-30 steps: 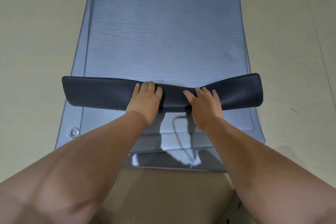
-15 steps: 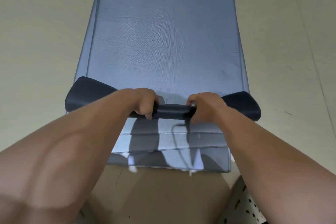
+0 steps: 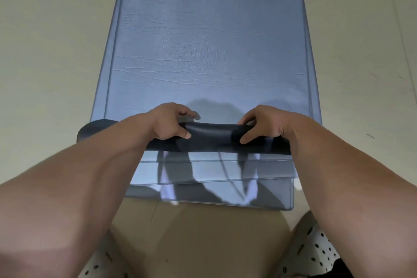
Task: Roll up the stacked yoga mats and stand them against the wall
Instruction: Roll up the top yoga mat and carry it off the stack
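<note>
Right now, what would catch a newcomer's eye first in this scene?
The long blue mat running up the middle of the pale floor stands out first. At its near end the left hand and right hand grip a dark roll. Beneath, edges of more mats show.

One partly rolled mat [image 3: 212,135], three flat mats [image 3: 203,171] stacked beneath, two hands, left hand [image 3: 171,124], right hand [image 3: 264,124]

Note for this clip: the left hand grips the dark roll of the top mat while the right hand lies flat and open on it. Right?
Not quite. The right hand is not flat: like the left hand, it grips the dark roll of the top mat, fingers curled over it, as the head view shows.
</note>
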Demonstrator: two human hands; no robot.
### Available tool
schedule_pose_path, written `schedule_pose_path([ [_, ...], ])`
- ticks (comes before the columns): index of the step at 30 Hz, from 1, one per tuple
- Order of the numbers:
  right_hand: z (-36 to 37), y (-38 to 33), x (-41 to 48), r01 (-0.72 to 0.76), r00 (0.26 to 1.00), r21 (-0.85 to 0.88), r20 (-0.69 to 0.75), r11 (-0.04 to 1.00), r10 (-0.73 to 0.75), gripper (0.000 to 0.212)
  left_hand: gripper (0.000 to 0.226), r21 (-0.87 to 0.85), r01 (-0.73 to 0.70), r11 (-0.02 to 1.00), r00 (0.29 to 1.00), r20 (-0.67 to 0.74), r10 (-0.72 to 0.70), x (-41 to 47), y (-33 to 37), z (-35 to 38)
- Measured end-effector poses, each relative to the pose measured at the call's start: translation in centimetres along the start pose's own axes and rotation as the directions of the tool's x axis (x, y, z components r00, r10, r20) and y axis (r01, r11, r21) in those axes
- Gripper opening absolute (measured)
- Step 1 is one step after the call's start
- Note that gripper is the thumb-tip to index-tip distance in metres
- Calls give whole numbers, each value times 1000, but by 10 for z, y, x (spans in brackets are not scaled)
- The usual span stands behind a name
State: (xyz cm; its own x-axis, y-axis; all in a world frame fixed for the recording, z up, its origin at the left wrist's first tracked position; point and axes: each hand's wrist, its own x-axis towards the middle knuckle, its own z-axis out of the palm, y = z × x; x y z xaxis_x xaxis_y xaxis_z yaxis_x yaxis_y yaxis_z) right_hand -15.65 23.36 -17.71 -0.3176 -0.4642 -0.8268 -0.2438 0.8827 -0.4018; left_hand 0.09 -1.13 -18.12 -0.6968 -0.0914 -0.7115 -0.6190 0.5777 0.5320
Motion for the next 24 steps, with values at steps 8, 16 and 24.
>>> schedule_pose_path([
  [8, 0, -14, -3, -6, 918, -158, -393, 987, -57, 53, 40, 383, 167, 908, 946, -322, -38, 16, 11, 2],
  [16, 112, -12, -21, -157, 797, -585, -551, 796, -248, 90, 43, 486, 238, 841, 935, -349, -63, 32, 6, -2],
  [24, 77, -8, 14, -131, 868, -596, -455, 792, -199, 80, 59, 661, 64, 747, 812, -469, 346, 2, -11, 41],
])
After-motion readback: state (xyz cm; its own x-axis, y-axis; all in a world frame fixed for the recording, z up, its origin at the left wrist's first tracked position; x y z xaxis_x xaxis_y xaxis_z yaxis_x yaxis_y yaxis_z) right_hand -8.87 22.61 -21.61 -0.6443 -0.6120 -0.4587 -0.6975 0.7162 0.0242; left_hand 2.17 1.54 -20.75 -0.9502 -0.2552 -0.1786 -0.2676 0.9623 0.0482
